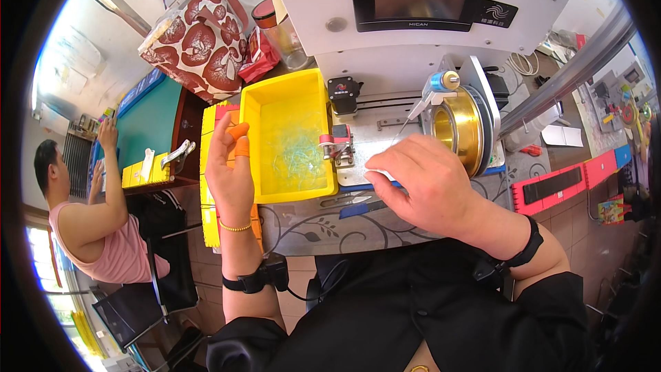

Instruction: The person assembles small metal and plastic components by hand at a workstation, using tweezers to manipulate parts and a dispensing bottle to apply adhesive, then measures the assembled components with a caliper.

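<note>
Strands (300,155) litter the yellow tray (281,105) — left hand (231,172) loosely curled beside it, right hand (425,180) narrow near the gold drum (468,118), any hold I can't tell — a careless lift could knock that drum!

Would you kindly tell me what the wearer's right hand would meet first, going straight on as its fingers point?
The right hand would probably meet the small metal fixture with a red part, beside the yellow bin; depth is hard to judge.
</note>
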A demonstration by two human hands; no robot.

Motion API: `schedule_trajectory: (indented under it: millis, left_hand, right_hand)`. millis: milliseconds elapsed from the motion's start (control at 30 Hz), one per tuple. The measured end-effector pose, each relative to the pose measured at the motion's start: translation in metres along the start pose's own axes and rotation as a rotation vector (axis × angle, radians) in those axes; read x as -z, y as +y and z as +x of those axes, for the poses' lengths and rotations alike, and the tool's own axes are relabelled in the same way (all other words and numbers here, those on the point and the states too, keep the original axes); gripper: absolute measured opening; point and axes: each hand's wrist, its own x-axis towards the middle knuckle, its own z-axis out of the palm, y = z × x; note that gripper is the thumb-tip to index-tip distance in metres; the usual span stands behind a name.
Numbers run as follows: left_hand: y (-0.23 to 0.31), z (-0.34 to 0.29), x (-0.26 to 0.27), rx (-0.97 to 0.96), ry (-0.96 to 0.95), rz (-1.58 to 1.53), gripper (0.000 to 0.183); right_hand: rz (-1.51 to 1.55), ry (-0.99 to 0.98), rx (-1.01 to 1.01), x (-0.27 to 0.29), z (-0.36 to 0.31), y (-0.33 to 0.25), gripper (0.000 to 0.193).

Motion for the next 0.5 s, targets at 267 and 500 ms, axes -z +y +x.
schedule_trajectory:
  millis: [267,500]
  left_hand:
    - [0.043,-0.044,-0.057,-0.438,-0.382,0.210,0.059]
    - [0.037,-0.051,-0.071,-0.426,-0.399,0.225,0.061]
  right_hand:
    - [-0.263,0.002,0.005,-0.012,0.018,0.006,0.020]
    - [-0.253,-0.001,0.000,-0.021,0.019,0.012,0.016]
